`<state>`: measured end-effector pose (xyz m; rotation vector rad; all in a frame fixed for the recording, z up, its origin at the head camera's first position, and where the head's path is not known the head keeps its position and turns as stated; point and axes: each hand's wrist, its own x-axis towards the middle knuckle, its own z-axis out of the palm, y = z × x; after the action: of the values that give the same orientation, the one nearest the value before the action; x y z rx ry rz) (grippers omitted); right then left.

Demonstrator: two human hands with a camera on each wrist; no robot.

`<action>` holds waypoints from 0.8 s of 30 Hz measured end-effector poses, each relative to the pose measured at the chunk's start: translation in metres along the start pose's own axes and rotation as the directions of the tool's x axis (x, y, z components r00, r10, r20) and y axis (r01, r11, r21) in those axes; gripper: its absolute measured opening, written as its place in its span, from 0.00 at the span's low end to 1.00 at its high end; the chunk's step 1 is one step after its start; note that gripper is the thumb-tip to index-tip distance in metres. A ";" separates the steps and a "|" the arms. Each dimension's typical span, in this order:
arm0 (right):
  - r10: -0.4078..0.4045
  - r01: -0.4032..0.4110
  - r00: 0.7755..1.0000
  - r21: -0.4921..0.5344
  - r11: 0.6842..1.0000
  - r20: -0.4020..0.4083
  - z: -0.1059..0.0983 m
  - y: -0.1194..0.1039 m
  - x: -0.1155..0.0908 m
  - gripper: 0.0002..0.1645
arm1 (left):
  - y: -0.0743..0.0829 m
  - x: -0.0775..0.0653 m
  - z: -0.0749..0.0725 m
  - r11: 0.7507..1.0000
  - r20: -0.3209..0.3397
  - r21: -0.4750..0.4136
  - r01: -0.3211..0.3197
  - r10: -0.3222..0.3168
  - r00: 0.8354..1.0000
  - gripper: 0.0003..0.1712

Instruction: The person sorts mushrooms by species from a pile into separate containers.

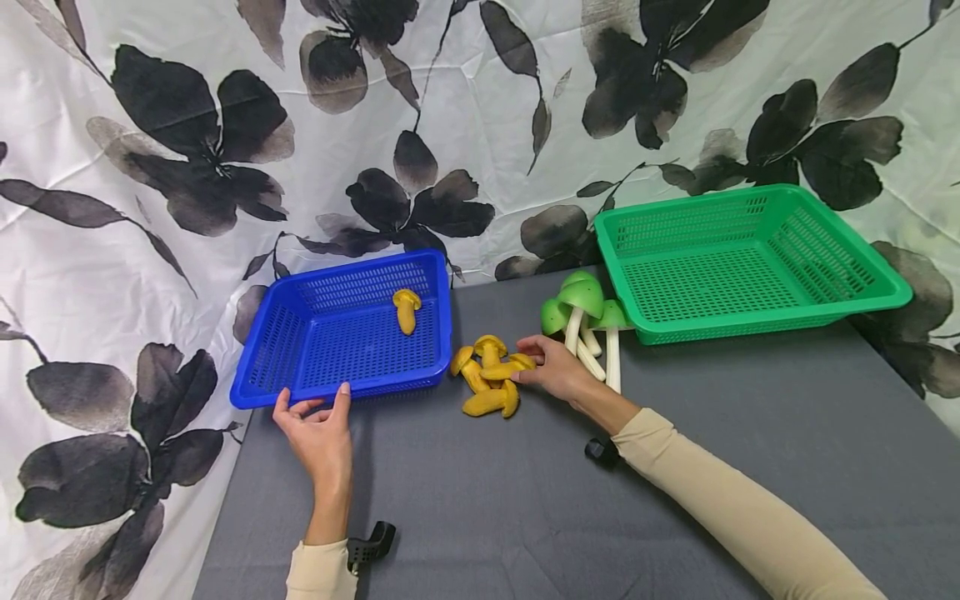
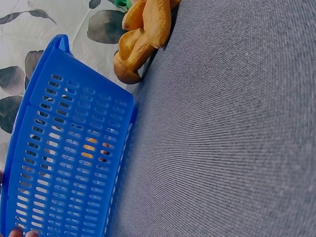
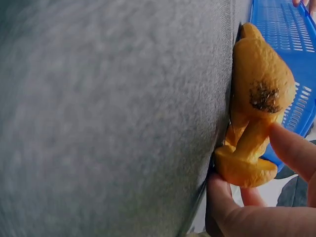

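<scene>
At the near rim of the blue basket (image 1: 341, 393) is my left hand (image 1: 318, 433), its thumb and forefinger at the rim and other fingertips against the outer wall. My right hand (image 1: 558, 371) holds a yellow toy mushroom (image 1: 504, 368) by its cap end, thumb on one side and fingers on the other. This mushroom lies among several more yellow mushrooms (image 1: 487, 402) on the grey cloth. In the right wrist view, the gripped mushroom (image 3: 247, 168) shows its cap between thumb and forefinger. One yellow mushroom (image 1: 407, 312) lies inside the blue basket.
Several green-capped mushrooms (image 1: 581, 296) with pale stems lie just beyond the right hand. Beside them, at the back right, stands a green basket (image 1: 757, 321). A white cloth with dark flowers (image 1: 465, 75) hangs behind the grey-covered table (image 1: 480, 517).
</scene>
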<state>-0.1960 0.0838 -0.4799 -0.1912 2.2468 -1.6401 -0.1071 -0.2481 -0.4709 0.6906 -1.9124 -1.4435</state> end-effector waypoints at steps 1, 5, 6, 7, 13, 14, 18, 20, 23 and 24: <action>-0.003 0.003 1.000 -0.010 1.000 0.007 0.000 0.000 0.000 0.35 | 0.000 0.000 0.000 1.000 0.000 0.002 0.000 0.000 1.000 0.53; -0.027 0.030 0.999 -0.082 0.996 0.037 -0.001 0.001 0.001 0.33 | -0.001 -0.001 0.000 1.000 -0.001 -0.002 -0.001 0.001 1.000 0.53; -0.035 0.039 0.998 -0.107 0.993 0.045 -0.002 0.001 0.001 0.32 | -0.001 -0.001 0.001 1.000 -0.001 -0.003 -0.001 0.001 1.000 0.53; -0.043 0.049 0.998 -0.132 0.990 0.051 -0.002 0.001 0.001 0.32 | -0.001 -0.001 0.001 1.000 0.000 -0.003 -0.001 0.001 1.000 0.52; -0.091 0.104 0.993 -0.191 0.976 0.074 -0.002 0.000 0.000 0.31 | -0.002 -0.001 0.001 1.000 0.000 -0.005 0.000 0.000 1.000 0.53; -0.096 0.109 0.992 -0.180 0.978 0.076 -0.002 0.000 0.000 0.31 | -0.002 -0.001 0.001 1.000 -0.001 -0.006 0.000 0.000 1.000 0.53; -0.105 0.114 0.990 -0.098 0.989 0.089 -0.004 0.000 0.000 0.31 | -0.003 -0.001 0.001 1.000 0.000 -0.005 0.003 -0.003 1.000 0.53; -0.106 0.112 0.990 -0.051 0.992 0.095 -0.005 0.000 0.001 0.31 | -0.003 -0.001 0.001 1.000 0.000 -0.007 0.003 -0.003 1.000 0.53; -0.095 0.091 0.990 0.036 0.995 0.105 -0.006 -0.001 0.002 0.31 | -0.003 -0.001 0.001 1.000 0.003 -0.008 0.002 -0.002 1.000 0.52; -0.088 0.081 0.990 0.068 0.994 0.110 -0.006 -0.001 0.002 0.31 | -0.003 -0.001 0.001 1.000 0.004 -0.008 0.001 -0.001 1.000 0.52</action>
<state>-0.2006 0.0881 -0.4776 -0.3586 2.1265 -1.6956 -0.1067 -0.2476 -0.4739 0.6859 -1.9085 -1.4535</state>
